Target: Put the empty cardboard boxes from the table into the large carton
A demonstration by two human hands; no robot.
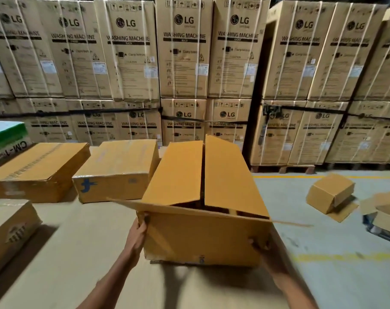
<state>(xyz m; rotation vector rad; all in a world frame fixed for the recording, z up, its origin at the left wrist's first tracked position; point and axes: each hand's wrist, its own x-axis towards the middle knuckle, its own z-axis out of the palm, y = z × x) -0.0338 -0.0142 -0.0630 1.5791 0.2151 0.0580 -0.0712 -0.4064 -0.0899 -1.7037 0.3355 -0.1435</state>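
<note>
A brown cardboard box [203, 237] with loosely closed top flaps sits in front of me on the cardboard-covered table [82, 253]. My left hand [139, 230] grips its left front corner. My right hand [260, 246] holds its lower right corner. Two more closed boxes lie further back on the table: one in the middle [116, 170] with a blue mark, one at the left [38, 170]. Another box [9, 233] sits at the near left edge. A large open carton [383, 212] is partly visible at the right edge, on the floor.
A small opened box [331, 192] lies tipped on the grey floor to the right. Stacked washing machine cartons [185, 63] form a wall behind the table. A green and white carton [4, 134] stands at the far left.
</note>
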